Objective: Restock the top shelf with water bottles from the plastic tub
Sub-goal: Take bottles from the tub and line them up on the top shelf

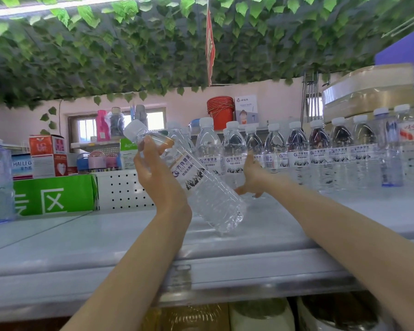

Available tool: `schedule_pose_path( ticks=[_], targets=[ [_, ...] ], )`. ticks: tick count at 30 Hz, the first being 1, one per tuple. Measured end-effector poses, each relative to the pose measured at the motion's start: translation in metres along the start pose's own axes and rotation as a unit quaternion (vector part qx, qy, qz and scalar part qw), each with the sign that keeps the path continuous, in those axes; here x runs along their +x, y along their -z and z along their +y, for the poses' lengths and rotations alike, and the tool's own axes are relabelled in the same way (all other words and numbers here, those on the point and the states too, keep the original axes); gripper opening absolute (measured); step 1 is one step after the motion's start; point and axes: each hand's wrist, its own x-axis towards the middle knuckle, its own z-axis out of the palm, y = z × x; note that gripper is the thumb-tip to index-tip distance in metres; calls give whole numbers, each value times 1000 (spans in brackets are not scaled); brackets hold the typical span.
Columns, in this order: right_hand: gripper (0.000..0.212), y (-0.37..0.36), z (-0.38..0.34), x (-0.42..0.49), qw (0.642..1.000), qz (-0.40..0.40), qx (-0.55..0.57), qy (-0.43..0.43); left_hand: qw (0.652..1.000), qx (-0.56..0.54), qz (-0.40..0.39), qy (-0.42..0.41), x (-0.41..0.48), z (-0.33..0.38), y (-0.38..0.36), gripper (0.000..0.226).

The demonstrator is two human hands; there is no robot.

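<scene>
In the head view, the left hand [158, 177] grasps a water bottle [196, 185] around its upper body, thumb and fingers curled near the shoulder. The bottle is tilted, white cap up and to the left, base hanging low to the right just above the top shelf [105, 235]. That slant suggests it is in transit and not yet stood up. The right hand [251, 180] reaches farther in, to the foot of a standing bottle [234, 151] near the left end of the row of bottles [320, 151] along the far side of the shelf. Its thumb points up and its fingers spread low. Whether it grips that bottle or only steadies it I cannot tell, but it is probably squaring the line so the next bottle can stand beside it. Open shelf lies near and left of the row, the likely place for it. A green box [55, 194] sits at the far left, and red buckets [221, 113] stand beyond. The plastic tub is out of sight.
</scene>
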Motion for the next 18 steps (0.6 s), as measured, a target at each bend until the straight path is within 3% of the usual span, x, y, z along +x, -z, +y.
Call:
schedule_pose_path(
  ticks=[4, 6, 9, 13, 18],
  targets=[
    [130, -2, 1, 1, 998, 34, -28, 53, 1000, -8, -4, 0, 1, -1, 1, 15],
    [138, -2, 2, -3, 986, 68, -130, 85, 1000, -10, -1, -1, 2, -1, 1, 23],
    [140, -4, 1, -5, 956, 64, -279, 65, 1000, -9, 3, 4, 2, -1, 2, 29],
    [137, -6, 1, 2, 940, 56, -333, 45, 1000, 5, -2, -1, 4, -3, 2, 14],
    [134, -8, 1, 6, 927, 58, -369, 43, 999, 22, -25, -7, 4, -7, 2, 20]
  ],
)
